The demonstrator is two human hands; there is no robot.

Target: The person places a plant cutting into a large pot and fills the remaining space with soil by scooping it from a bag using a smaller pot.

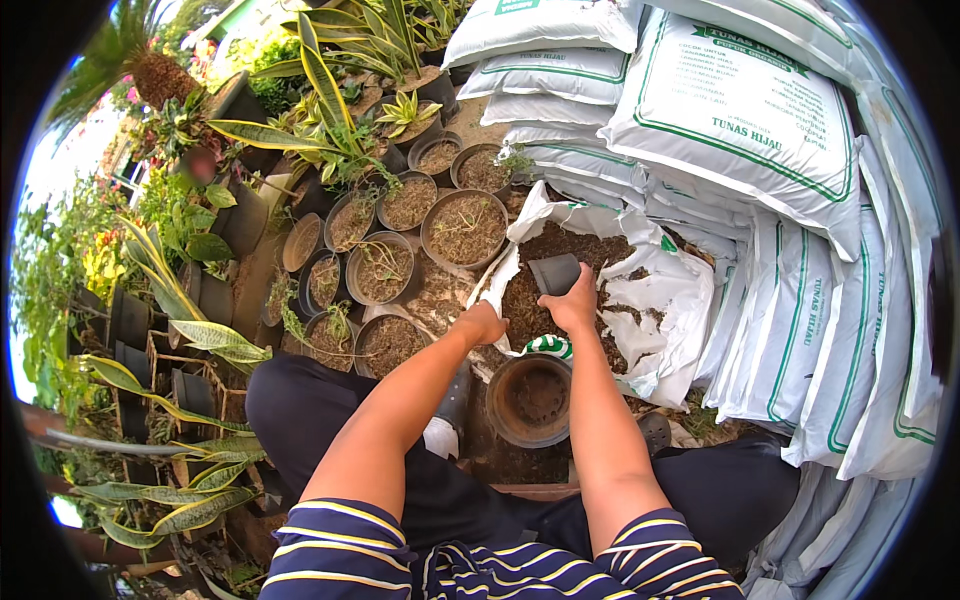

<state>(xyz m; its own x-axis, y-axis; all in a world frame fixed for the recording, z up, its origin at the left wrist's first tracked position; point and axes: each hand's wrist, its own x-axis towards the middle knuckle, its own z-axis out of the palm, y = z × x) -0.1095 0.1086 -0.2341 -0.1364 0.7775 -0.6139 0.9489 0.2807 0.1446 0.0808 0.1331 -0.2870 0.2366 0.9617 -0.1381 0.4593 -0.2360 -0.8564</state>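
Note:
An opened white plastic sack point(660, 300) lies before me with dark, crumbly potting soil point(525, 315) inside. My right hand point(574, 300) grips a small black plastic pot point(555, 274), tilted on its side over the soil. At the sack's left edge, my left hand point(484, 324) is closed on the sack's rim. Between my forearms stands a larger round plastic pot point(529, 401), with only a little soil on its bottom and inner wall. The contents of the small pot are hidden.
Several soil-filled pots point(463, 229) stand close together left of the sack, some with drooping seedlings. Stacked white fertilizer sacks point(735, 120) rise at the right and back. Potted snake plants point(322, 97) and other greenery fill the left side. My knees flank the larger pot.

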